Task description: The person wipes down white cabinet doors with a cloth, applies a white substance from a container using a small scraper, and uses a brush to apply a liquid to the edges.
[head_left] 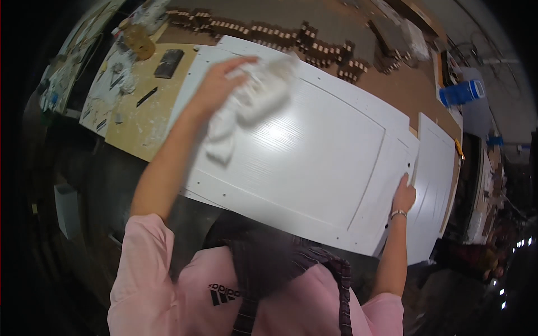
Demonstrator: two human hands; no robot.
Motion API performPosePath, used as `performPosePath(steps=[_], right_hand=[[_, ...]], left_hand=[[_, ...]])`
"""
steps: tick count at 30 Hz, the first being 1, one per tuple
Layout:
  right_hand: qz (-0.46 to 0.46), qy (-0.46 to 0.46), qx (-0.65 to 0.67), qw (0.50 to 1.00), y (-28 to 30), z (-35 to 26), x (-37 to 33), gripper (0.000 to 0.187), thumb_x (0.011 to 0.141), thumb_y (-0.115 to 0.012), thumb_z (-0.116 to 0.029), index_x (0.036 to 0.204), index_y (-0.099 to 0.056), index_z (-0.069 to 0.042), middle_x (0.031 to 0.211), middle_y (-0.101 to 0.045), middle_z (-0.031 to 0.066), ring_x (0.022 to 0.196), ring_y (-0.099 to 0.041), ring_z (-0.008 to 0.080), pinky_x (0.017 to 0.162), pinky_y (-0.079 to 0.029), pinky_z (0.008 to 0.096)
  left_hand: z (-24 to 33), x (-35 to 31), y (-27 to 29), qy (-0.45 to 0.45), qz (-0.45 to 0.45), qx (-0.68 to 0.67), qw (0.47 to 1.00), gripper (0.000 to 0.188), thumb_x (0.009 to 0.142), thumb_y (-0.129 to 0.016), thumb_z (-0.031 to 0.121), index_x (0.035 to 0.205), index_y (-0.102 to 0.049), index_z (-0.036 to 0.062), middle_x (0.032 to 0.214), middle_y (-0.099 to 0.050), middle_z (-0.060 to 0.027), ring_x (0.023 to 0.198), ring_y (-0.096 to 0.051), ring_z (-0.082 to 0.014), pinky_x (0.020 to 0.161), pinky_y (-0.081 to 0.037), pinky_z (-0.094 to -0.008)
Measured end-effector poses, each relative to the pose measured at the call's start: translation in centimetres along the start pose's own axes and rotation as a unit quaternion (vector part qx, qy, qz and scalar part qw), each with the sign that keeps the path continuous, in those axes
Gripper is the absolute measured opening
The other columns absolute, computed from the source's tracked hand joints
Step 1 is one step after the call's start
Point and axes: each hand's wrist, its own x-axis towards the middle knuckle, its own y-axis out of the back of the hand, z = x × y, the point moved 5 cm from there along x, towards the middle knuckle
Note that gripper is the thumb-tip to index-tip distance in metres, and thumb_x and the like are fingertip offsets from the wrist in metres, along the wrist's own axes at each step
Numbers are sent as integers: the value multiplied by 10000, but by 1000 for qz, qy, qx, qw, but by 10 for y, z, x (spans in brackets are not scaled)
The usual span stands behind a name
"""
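A large white panel (302, 162) with a recessed centre and small dark holes along its borders lies flat in front of me. Over its far left part, my left hand (220, 83) holds a crumpled white cloth (263, 92), somewhat smeared by motion. One end of the cloth hangs down across the panel's left side. At the panel's right edge, my right hand (404, 196) grips the border beside a dark hole, its fingertips underneath hidden from view. A second white panel (436, 168) lies just to the right of that hand.
On the yellowish board (134, 126) at the left are a dark rectangular block (168, 63) and a slim black tool (147, 97). An amber container (139, 42) stands behind. Rows of small brown pieces (258, 32) line the far side. A blue bottle (460, 93) lies far right.
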Motion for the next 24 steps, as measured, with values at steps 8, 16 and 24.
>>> performPosePath(steps=[8, 16, 24], right_hand=[[-24, -30, -14, 999, 6, -3, 0, 727, 898, -492, -590, 858, -682, 110, 922, -666, 311, 888, -638, 452, 832, -500, 481], [-32, -33, -27, 999, 9, -13, -2, 727, 899, -456, -602, 837, -677, 87, 881, -671, 276, 865, -650, 408, 801, -510, 463], [-51, -52, -14, 997, 13, -1, 0, 724, 886, -465, -605, 810, -672, 84, 873, -668, 276, 846, -654, 413, 791, -515, 468]], left_hand=[[-83, -101, -221, -37, -543, 27, 838, 408, 803, -577, -54, 1181, -674, 65, 1182, -673, -114, 1164, -589, -239, 1017, -440, -340], [-32, 44, -200, -77, -188, 185, 961, 437, 813, -622, 44, 1248, -638, 83, 1254, -633, -141, 1220, -546, -300, 1069, -405, -420], [-62, -113, -206, -113, -616, 232, 744, 251, 645, -621, 21, 837, -749, 122, 856, -693, -135, 803, -611, -342, 706, -505, -444]])
